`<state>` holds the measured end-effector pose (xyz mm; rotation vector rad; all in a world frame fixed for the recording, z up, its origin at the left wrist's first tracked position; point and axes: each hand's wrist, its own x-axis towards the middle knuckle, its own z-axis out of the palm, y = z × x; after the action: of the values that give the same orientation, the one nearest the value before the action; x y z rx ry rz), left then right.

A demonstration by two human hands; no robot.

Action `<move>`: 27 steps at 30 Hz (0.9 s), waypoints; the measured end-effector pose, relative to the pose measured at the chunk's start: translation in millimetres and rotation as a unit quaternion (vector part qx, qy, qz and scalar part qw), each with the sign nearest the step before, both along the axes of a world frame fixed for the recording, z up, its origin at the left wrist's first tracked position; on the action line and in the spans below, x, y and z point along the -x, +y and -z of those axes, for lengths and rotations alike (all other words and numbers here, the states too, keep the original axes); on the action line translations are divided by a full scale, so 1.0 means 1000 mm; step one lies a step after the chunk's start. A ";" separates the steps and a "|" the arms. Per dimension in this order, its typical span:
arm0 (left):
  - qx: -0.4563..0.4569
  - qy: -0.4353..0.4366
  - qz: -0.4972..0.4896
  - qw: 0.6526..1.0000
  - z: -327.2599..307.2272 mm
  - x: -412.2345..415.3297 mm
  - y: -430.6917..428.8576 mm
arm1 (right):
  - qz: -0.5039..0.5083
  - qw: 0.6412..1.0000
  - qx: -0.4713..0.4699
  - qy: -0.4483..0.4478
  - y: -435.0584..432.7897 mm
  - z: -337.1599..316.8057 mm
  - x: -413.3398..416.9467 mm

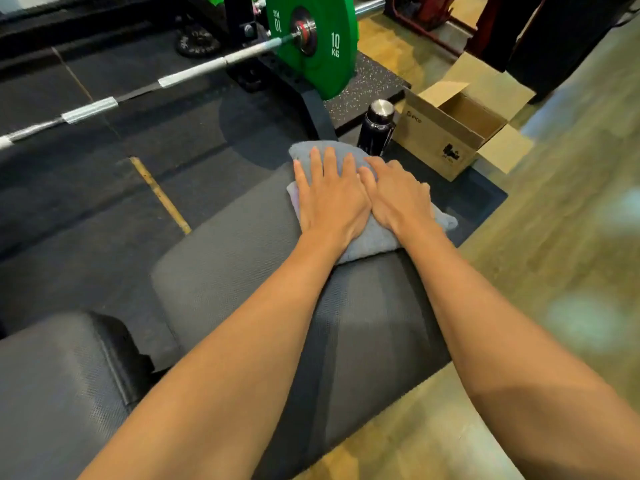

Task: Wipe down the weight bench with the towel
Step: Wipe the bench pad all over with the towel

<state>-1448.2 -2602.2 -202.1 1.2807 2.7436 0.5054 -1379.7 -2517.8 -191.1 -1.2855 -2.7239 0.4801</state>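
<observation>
**Both hands flat on the towel at the far end of the bench**

At far left the barbell (138, 91) crosses the dark rubber floor, ending in a green plate (322, 39) marked "10 KG" in white, twice over, once upside down. Nearer the camera lies the black textured bench (242, 271), its long pad running away from the person, a second pad low on the left.

The grey towel (377, 237) sits at the pad's far end. The left hand (329, 199) lies flat on it, fingers (316, 161) spread wide and gripping nothing. The right hand (398, 195), touching the left, also presses palm down, its fingers somewhat curled into the cloth.

Just beyond the towel stands a dark bottle (375, 129) with a steel cap, and right of it an open cardboard box (446, 140) with a small printed logo too blurred to read.

The risks, as I judge them: a hard push forward could carry the towel off the pad's end and knock the bottle over. With neither hand pinching the cloth, it may also bunch or slip under the palms, leaving streaks unwiped. Most of the pad appears yet to be covered.
</observation>
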 end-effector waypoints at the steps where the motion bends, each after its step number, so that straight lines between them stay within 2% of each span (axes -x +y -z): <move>1: -0.002 0.001 0.001 1.000 0.000 0.005 0.006 | 0.000 0.999 0.027 0.017 0.007 0.001 0.005; 4: 0.001 0.010 0.005 1.000 -0.001 0.007 0.008 | -0.006 0.999 0.040 0.022 0.006 -0.002 0.003; 9: 0.007 -0.023 0.006 1.000 -0.004 -0.040 -0.035 | -0.044 0.995 -0.077 -0.035 -0.036 -0.006 -0.047; 11: 0.009 -0.034 0.008 0.999 -0.006 -0.071 -0.058 | -0.026 0.992 -0.105 -0.059 -0.059 -0.007 -0.076; 16: 0.024 -0.039 0.054 0.997 -0.010 -0.115 -0.120 | 0.032 0.990 -0.096 -0.096 -0.127 -0.010 -0.123; 20: 0.034 -0.021 0.062 0.997 -0.008 -0.078 -0.160 | 0.007 0.992 -0.075 -0.098 -0.163 -0.013 -0.086; 27: 0.035 -0.026 -0.031 0.999 -0.005 0.044 -0.213 | -0.083 0.992 -0.047 -0.081 -0.206 -0.009 0.046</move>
<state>-1491.8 -2815.4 -197.0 1.1530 2.7391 0.4378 -1426.0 -2723.4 -182.4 -1.1263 -2.9633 0.2669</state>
